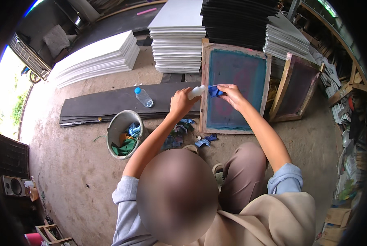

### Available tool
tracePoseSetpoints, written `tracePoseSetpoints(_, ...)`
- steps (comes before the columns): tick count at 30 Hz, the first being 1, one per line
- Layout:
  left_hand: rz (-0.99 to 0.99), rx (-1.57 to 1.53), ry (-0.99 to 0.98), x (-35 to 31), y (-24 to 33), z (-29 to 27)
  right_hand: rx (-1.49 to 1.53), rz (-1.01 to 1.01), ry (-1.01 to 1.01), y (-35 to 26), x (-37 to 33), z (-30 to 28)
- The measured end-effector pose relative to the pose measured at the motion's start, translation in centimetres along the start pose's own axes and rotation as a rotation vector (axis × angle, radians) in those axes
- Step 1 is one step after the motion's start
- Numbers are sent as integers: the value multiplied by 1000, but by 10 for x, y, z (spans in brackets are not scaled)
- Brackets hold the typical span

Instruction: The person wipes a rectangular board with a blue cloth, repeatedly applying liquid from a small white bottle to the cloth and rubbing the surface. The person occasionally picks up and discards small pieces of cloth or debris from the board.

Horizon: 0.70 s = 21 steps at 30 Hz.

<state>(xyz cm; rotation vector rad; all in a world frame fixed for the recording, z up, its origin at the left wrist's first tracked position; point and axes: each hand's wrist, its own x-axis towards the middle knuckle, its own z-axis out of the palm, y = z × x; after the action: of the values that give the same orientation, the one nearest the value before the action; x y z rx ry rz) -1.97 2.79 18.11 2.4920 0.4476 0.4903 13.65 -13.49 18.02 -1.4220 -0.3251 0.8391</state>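
Over the concrete floor (81,176), a framed screen (243,88) stands at upper centre, seemingly propped to face the person, whose left hand (180,102) wraps its grip round a white bottle (196,92) while the right hand (231,96) pinches a blue cloth (213,91) before it.

1. No lettering, number or sign can be read on the white plastic bottle (196,92) or the clear, blue-capped plastic bottle (144,98).
2. Nothing is legible on the wood-framed, blue-green mesh screen (239,92).
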Motion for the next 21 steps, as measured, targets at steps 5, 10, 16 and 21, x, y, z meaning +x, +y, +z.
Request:
tracePoseSetpoints(5, -287, -619, -13, 0, -74, 80, 111, 39, 56, 50, 25, -27)
tracePoseSetpoints(10, -386, -860, 213, -13, -140, 159, 335, 149, 62, 122, 41, -20)
tracePoseSetpoints(16, -369, -700, 287, 6, -144, 180, 410, 169, 123, 155, 38, -30)
tracePoseSetpoints(21, -305, -646, 320, 0, -154, 182, 153, -85, 349, 151, 29, -59)
